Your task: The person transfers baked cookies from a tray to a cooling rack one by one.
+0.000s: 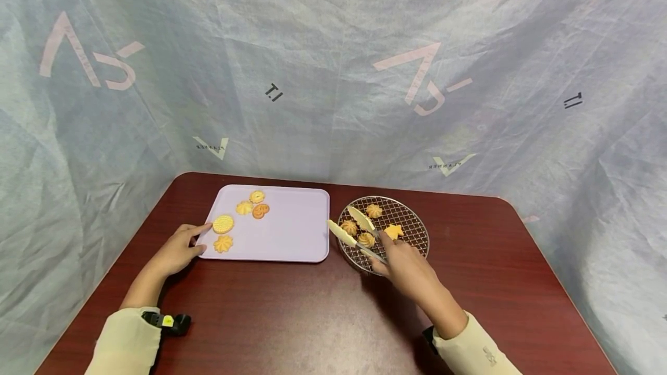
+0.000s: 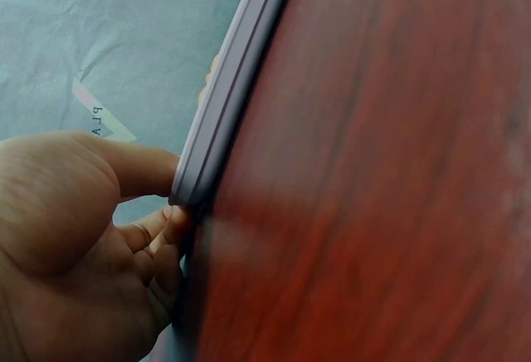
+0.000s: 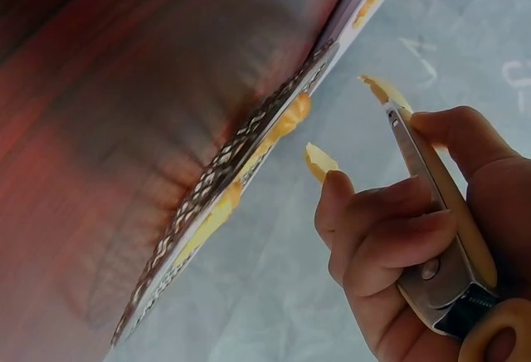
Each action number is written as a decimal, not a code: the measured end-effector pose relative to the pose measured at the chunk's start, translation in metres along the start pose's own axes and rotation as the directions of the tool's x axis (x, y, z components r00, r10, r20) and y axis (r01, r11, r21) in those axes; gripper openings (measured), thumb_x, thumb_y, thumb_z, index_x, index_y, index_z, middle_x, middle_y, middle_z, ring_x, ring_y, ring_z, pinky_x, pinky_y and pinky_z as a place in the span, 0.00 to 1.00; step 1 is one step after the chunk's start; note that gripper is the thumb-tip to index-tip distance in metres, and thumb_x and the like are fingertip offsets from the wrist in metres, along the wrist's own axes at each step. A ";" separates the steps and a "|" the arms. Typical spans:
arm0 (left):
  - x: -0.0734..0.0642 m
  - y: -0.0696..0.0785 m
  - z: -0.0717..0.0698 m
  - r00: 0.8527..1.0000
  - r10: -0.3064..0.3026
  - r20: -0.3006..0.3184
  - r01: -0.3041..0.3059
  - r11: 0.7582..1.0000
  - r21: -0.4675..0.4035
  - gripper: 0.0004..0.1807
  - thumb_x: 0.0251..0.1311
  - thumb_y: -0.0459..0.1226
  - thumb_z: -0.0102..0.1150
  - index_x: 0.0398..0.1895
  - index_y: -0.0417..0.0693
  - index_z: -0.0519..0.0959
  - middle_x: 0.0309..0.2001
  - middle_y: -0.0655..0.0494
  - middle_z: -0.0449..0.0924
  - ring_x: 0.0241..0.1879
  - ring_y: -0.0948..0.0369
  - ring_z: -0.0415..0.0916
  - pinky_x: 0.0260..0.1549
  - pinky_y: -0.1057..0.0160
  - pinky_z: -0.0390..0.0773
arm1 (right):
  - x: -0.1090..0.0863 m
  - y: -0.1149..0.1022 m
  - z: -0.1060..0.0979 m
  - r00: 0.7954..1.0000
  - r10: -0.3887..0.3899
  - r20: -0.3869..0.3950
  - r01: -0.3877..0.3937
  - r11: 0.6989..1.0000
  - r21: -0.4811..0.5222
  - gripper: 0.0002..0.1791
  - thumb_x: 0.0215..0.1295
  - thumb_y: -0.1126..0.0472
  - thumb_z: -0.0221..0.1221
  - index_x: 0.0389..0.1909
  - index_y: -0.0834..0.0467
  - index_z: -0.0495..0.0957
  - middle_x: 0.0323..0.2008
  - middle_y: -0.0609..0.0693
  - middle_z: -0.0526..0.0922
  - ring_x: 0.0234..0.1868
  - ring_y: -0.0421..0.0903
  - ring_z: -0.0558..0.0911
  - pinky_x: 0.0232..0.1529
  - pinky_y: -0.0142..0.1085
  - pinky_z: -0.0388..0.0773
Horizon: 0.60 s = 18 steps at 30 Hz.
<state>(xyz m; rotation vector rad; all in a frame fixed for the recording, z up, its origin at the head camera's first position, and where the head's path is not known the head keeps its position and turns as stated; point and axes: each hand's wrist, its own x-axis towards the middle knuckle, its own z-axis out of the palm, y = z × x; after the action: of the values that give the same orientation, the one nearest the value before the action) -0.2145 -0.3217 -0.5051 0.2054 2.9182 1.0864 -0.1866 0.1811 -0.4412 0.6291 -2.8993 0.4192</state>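
Note:
My left hand (image 1: pixel 179 249) grips the left edge of a pale lilac tray (image 1: pixel 292 227), with the thumb by the near corner. A round yellow cookie (image 1: pixel 223 224) lies right by its index fingertip, and a flower-shaped cookie (image 1: pixel 223 243) lies just nearer. In my right hand (image 1: pixel 409 268) are metal tongs (image 3: pixel 419 158) with pale yellow tips, spread apart above a round wire rack (image 1: pixel 413 227). Between and around the tips lie a swirl cookie (image 1: pixel 348 227) and another swirl cookie (image 1: pixel 367 240); the right wrist view shows the tips apart from the cookies.
Farther back on the rack is a swirl cookie (image 1: pixel 374 210), and a star-like cookie (image 1: pixel 394 231) lies beside my right hand. A pretzel-shaped cookie (image 1: pixel 260 210) and two pale ones sit toward the tray's back left. The dark red table (image 1: pixel 312 311) meets a grey cloth backdrop (image 1: pixel 333 126).

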 end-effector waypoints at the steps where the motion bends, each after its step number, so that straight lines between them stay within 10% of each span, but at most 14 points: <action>1: 0.000 0.000 0.000 1.000 0.000 0.000 0.000 1.000 0.001 0.30 0.66 0.25 0.60 0.71 0.26 0.67 0.50 0.32 0.68 0.43 0.47 0.67 0.39 0.57 0.69 | 0.001 -0.002 0.001 1.000 0.003 0.004 -0.003 1.000 -0.001 0.29 0.66 0.54 0.67 0.62 0.65 0.74 0.22 0.51 0.74 0.21 0.45 0.72 0.20 0.40 0.69; 18: 0.000 0.000 -0.001 1.000 0.007 0.007 -0.007 1.000 -0.003 0.30 0.66 0.25 0.58 0.71 0.25 0.67 0.49 0.32 0.67 0.43 0.47 0.66 0.39 0.58 0.68 | 0.021 -0.030 0.016 0.999 -0.010 0.040 0.009 1.000 0.027 0.24 0.66 0.51 0.69 0.49 0.67 0.75 0.25 0.50 0.75 0.20 0.46 0.72 0.19 0.40 0.70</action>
<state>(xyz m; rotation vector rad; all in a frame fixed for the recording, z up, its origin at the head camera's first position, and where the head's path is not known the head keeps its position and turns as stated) -0.2149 -0.3224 -0.5050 0.2193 2.9119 1.0882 -0.1940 0.1421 -0.4455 0.6622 -2.9321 0.4495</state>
